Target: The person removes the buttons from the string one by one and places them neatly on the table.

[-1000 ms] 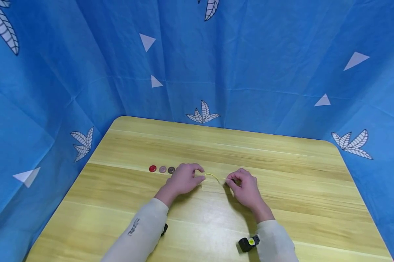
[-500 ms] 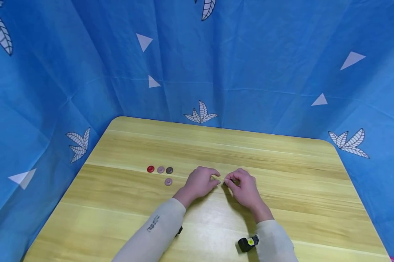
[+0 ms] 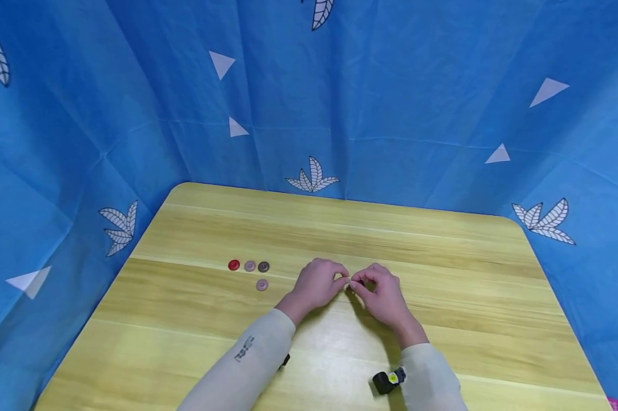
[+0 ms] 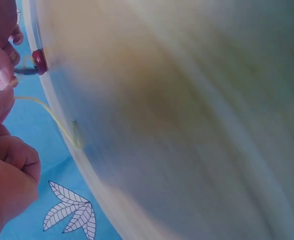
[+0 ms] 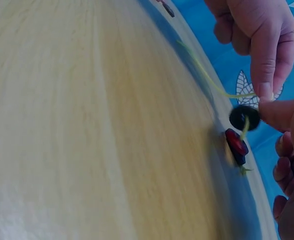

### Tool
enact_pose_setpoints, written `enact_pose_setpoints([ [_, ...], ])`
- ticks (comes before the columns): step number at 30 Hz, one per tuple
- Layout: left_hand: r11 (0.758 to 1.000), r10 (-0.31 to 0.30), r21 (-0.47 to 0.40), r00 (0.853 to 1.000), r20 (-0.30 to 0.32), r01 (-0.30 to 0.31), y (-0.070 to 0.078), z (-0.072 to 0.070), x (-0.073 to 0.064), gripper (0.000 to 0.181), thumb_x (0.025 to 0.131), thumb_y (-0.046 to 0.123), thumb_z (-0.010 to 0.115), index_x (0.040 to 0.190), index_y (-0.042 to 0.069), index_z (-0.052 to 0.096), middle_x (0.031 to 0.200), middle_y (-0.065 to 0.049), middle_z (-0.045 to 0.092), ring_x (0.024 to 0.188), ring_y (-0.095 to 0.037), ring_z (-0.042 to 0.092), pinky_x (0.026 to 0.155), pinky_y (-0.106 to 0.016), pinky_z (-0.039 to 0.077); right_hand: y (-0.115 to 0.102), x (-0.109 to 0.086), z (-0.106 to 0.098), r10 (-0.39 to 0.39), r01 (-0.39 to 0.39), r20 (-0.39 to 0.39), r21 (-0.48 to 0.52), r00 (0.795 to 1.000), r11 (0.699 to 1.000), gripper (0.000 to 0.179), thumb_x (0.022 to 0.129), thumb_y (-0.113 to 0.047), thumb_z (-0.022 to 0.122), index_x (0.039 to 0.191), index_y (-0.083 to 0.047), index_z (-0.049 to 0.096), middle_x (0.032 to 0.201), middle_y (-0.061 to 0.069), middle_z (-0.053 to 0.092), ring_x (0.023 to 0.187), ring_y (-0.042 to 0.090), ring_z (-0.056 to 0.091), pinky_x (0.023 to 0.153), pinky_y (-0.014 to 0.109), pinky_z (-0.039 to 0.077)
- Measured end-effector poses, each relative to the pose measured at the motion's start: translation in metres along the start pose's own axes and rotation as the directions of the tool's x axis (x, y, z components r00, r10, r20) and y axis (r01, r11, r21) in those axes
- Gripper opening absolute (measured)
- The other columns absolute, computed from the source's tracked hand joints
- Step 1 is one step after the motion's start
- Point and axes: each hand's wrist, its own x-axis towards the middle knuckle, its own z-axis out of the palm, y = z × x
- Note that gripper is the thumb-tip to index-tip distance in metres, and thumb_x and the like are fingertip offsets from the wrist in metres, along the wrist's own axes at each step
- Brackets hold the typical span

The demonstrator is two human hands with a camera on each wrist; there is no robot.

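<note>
My left hand (image 3: 319, 283) pinches a thin yellow cord (image 5: 206, 75) between thumb and forefinger. In the right wrist view the cord's free length trails away above the table. Fingertip to fingertip with it, my right hand (image 3: 382, 294) pinches the edge of a black button (image 5: 239, 118). Yellow cord shows at that button's middle. Just below it, a red button (image 5: 235, 142) hangs on the cord against another dark one, with a short knotted end beneath. The left wrist view also shows the red button (image 4: 39, 61) beside the right fingers. The exact pinch point is partly hidden by the fingertips.
On the wooden table (image 3: 196, 342), left of the hands, lie a red button (image 3: 234, 265), a pink button (image 3: 249, 266) and a dark brown button (image 3: 264, 266) in a row. Another pink button (image 3: 262, 285) lies nearer. A blue curtain (image 3: 288, 85) surrounds the table's back and sides.
My left hand has moved right along the cord until its fingertips meet the right hand's, uncovering the nearer pink button. My right hand has stayed nearly in place.
</note>
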Motion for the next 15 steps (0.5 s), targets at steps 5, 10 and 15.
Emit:
enact_pose_setpoints([
  [5, 1.000, 0.002, -0.011, 1.000, -0.004, -0.002, 0.0014, -0.0023, -0.0005, 0.012, 0.095, 0.026, 0.071, 0.100, 0.019, 0.080, 0.096, 0.007, 0.073, 0.071, -0.006, 0.056, 0.062, -0.025, 0.045, 0.0005, -0.0002, 0.0003, 0.025, -0.025, 0.010, -0.038, 1.000, 0.999, 0.020, 0.079, -0.016, 0.087, 0.095, -0.015, 0.076, 0.087, 0.000, 0.063, 0.084, 0.022, 0.055, 0.083, 0.044, 0.032],
  [10, 1.000, 0.010, -0.015, 1.000, -0.015, -0.010, 0.0031, -0.0049, -0.0004, 0.013, 0.096, 0.027, 0.071, 0.101, 0.019, 0.080, 0.097, 0.007, 0.073, 0.072, -0.005, 0.056, 0.063, -0.026, 0.045, 0.0018, -0.0012, 0.0014, 0.061, -0.061, -0.009, -0.150, 0.998, 0.987, 0.034, 0.072, -0.021, 0.092, 0.101, -0.013, 0.076, 0.086, -0.001, 0.060, 0.080, 0.021, 0.053, 0.080, 0.047, 0.024],
  [15, 0.999, 0.022, -0.026, 0.999, -0.026, -0.022, 0.0041, -0.0066, -0.0011, 0.011, 0.096, 0.026, 0.070, 0.099, 0.020, 0.079, 0.095, 0.009, 0.072, 0.067, -0.004, 0.052, 0.059, -0.023, 0.042, 0.0035, -0.0008, 0.0038, 0.053, -0.056, -0.021, -0.188, 0.998, 0.981, 0.015, 0.079, -0.022, 0.087, 0.091, -0.017, 0.078, 0.082, -0.006, 0.060, 0.078, 0.019, 0.052, 0.079, 0.049, 0.025],
])
